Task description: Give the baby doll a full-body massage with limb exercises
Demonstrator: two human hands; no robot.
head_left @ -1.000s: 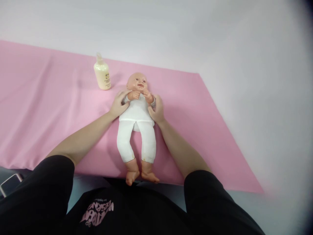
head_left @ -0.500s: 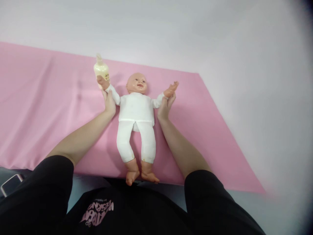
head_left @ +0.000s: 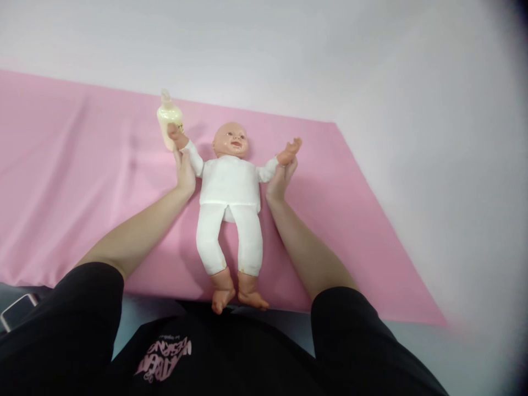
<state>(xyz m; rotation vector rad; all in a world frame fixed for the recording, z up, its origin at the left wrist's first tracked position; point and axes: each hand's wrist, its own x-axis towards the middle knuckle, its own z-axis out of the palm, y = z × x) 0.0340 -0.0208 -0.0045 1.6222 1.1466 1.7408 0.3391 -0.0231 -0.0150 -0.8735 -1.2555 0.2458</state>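
A baby doll [head_left: 230,181] with white cloth arms, trunk and legs lies on its back on a pink sheet [head_left: 103,165], its feet toward me at the front edge. My left hand [head_left: 186,175] grips the doll's arm at the left, just below its raised plastic hand. At the right, my right hand [head_left: 278,181] holds the other arm near the wrist, with the thumb and fingers around it. Both doll arms are spread out and lifted. My fingers are partly hidden behind the doll's forearms.
Behind the doll's left-side hand stands a pale yellow pump bottle [head_left: 166,115]. A phone-like dark object with a light rim [head_left: 20,312] shows at the lower left, below the sheet's front edge. Pale grey surface surrounds the sheet at the back and right.
The doll's hand at the left has tilted slightly inward and up, now covering more of the bottle's printed face. My right hand and the doll's body have hardly moved.
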